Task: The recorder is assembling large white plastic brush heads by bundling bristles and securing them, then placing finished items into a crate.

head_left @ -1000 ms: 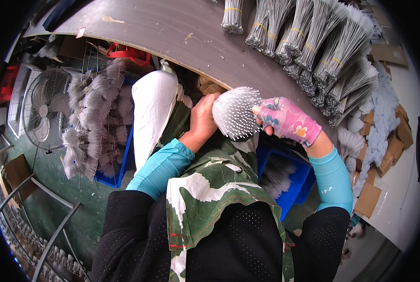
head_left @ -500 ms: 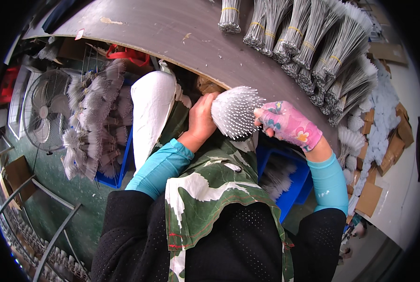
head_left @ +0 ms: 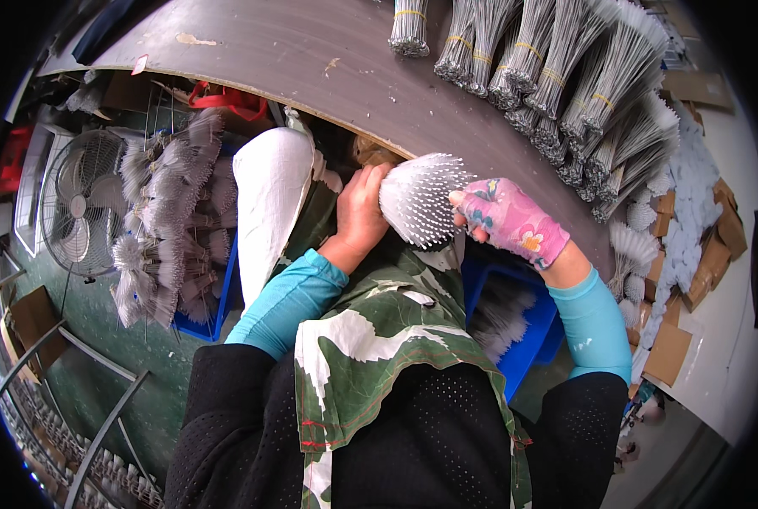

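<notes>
At desk (head_left: 311, 59) edge, 12 o'clock: both hands gripping white bristle bundle (head_left: 420, 197), left hand (head_left: 364, 206) bare, right hand (head_left: 505, 219) gloved; loose grip could spill bristles.

A curved grey-brown worktable (head_left: 311, 59) carries bundles of grey wire stems (head_left: 566, 76), each bound with a yellow band, fanned across its right part. Left of the bundles, bare tabletop shows a few pale scraps (head_left: 194, 39) lying well apart.
</notes>
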Tool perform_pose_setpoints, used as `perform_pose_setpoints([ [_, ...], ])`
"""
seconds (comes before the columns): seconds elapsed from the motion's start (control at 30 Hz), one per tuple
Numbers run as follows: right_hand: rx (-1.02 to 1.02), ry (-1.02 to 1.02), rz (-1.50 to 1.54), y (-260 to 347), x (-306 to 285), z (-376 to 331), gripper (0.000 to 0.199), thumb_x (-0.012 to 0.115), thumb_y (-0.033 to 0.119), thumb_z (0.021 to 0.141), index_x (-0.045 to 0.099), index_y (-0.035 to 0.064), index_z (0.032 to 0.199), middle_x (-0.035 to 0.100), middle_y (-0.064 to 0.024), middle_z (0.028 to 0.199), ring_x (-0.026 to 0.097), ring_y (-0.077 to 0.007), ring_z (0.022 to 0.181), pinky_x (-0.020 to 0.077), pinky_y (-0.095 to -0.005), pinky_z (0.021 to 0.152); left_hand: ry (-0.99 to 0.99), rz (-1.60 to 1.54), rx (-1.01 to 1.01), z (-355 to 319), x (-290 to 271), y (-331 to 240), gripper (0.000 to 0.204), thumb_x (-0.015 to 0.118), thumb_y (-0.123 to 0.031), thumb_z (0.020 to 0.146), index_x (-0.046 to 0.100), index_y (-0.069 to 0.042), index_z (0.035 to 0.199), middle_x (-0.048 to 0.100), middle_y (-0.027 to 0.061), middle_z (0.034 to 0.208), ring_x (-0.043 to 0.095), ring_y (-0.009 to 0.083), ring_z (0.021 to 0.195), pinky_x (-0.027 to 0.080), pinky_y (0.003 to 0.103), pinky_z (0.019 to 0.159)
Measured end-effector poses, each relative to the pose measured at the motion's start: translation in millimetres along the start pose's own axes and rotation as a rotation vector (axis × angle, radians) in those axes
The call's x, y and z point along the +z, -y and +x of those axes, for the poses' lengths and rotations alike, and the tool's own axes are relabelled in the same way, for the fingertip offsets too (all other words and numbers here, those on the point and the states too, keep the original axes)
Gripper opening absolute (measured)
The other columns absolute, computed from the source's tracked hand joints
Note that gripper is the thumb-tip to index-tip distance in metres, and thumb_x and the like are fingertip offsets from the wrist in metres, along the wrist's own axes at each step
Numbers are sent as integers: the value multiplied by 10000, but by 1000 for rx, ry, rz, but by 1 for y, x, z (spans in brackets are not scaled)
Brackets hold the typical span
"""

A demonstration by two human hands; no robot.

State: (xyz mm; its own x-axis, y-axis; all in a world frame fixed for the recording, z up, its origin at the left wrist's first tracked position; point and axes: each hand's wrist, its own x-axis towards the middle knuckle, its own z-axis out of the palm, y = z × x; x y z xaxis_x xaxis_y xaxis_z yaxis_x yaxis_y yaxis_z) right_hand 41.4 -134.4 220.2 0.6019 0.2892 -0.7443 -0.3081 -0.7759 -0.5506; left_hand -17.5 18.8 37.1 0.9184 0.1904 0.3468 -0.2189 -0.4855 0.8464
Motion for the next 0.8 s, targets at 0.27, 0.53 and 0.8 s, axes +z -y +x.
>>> perform_pose_setpoints([
  [0.27, 37, 104, 230, -6, -10, -17, 322, 518, 339, 908, 614, 41, 834, 505, 30, 565, 400, -16, 444, 285, -152, 390, 61, -168, -84, -3, 5, 6, 373, 669, -72, 697, 536, -52, 1045, 584, 140, 922, 577, 344, 862, 480, 381, 719],
  [0.53, -57, -69, 290, -18, -18, -29, 430, 499, 453, 908, 617, 42, 864, 495, 42, 575, 387, -16, 447, 286, -168, 407, 213, -555, -302, -16, 18, 20, 435, 686, -83, 727, 540, -46, 1135, 634, 156, 1019, 625, 306, 924, 478, 340, 805],
  [0.8, -637, -261, 121, -68, 13, 3, 895, 848, 197, 606, 360, 4, 1331, 471, -101, 1287, 452, -194, 1182, 393, -321, 966, 435, -745, -221, 8, -7, -10, 511, 738, -86, 720, 535, 0, 1181, 619, 83, 1119, 554, 148, 1046, 425, 301, 922],
])
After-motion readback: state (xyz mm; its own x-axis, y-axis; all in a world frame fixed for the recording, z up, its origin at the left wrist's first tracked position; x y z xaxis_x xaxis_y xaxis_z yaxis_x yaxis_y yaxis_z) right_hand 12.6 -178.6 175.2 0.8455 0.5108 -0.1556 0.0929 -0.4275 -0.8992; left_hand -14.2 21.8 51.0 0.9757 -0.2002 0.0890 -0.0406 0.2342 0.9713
